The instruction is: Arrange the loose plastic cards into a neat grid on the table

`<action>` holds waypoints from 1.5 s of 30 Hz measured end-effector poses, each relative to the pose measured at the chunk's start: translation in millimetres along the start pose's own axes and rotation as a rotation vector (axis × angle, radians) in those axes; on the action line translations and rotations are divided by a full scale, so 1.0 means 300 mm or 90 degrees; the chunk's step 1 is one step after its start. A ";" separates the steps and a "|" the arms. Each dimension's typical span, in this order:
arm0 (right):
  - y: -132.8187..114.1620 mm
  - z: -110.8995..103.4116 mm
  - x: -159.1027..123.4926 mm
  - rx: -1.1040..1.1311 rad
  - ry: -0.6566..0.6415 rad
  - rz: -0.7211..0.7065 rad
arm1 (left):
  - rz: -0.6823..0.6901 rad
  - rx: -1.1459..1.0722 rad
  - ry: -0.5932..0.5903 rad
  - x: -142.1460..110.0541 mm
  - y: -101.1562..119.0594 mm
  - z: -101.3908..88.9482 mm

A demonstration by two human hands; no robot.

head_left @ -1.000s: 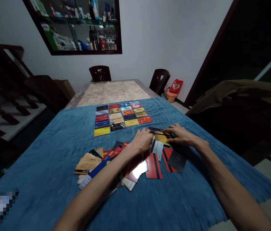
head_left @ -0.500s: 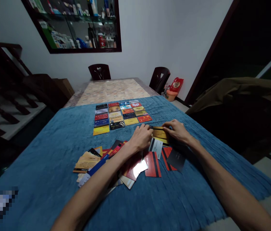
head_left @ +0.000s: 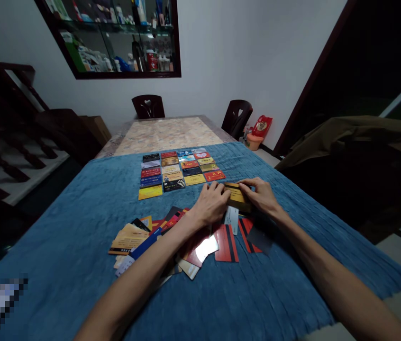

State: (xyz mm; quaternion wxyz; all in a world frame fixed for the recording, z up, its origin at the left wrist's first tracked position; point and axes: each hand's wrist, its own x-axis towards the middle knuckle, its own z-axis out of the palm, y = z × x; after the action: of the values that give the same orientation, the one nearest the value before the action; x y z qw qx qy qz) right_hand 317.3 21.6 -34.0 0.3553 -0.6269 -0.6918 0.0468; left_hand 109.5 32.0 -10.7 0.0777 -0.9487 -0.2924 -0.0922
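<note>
Between my two hands is a gold card (head_left: pixel 235 193) with a dark stripe along its top. My left hand (head_left: pixel 212 202) grips its left edge with bent fingers, and my right hand (head_left: pixel 260 195) pinches its right edge. Just below it shows another dark golden card edge (head_left: pixel 241 207). A pale card (head_left: pixel 232 220), red striped cards (head_left: pixel 226 243) and a dark grey card (head_left: pixel 260 236) lie under and nearer than the hands. Under my left forearm spreads a loose heap of cards (head_left: pixel 129 239), partly hidden by the arm.
Beyond my hands, cards lie face up in a grid of columns (head_left: pixel 173 174) on the blue cloth (head_left: pixel 79 208). The patterned table top (head_left: pixel 172 130) continues past the cloth. Two dark chairs (head_left: pixel 148 106) stand at the far end. Draped brown fabric (head_left: pixel 357 130) is at the right.
The gold card between my hands has tilted up a little, and its near side has lifted. My left hand has shifted slightly right, covering more of the pale card.
</note>
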 end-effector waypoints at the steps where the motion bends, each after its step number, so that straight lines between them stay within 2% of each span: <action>1: -0.002 0.002 -0.001 0.009 -0.005 0.004 | 0.002 0.006 0.004 0.000 0.000 0.000; 7: -0.023 0.023 -0.009 0.096 -0.067 0.012 | 0.021 0.048 0.024 0.000 -0.004 0.007; 11: -0.027 0.028 -0.012 0.153 -0.111 0.031 | 0.045 0.060 0.005 0.000 -0.013 0.006; 16: -0.029 0.023 -0.016 0.103 -0.129 0.003 | 0.082 0.055 -0.021 0.004 -0.020 -0.010; 22: -0.039 0.013 -0.017 0.066 -0.146 -0.016 | 0.070 0.052 -0.039 0.005 -0.029 -0.031; 29: -0.036 0.010 -0.011 0.160 -0.104 0.014 | -0.036 -0.065 -0.014 0.006 -0.073 -0.055; 33: -0.030 0.012 -0.012 0.189 -0.087 0.007 | -0.087 -0.170 0.035 0.009 -0.102 -0.046; 37: -0.026 0.019 -0.017 0.194 -0.075 -0.047 | -0.104 -0.231 0.074 0.011 -0.119 -0.027; 45: -0.005 0.049 -0.018 0.204 -0.033 -0.075 | -0.120 -0.295 0.124 0.017 -0.131 0.001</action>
State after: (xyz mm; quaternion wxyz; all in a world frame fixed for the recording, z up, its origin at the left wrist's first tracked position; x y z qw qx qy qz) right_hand 307.9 22.0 -46.4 0.4351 -0.5192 -0.7199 0.1515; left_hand 91.3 67.0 -6.2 -0.1229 -0.8964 -0.3414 -0.2547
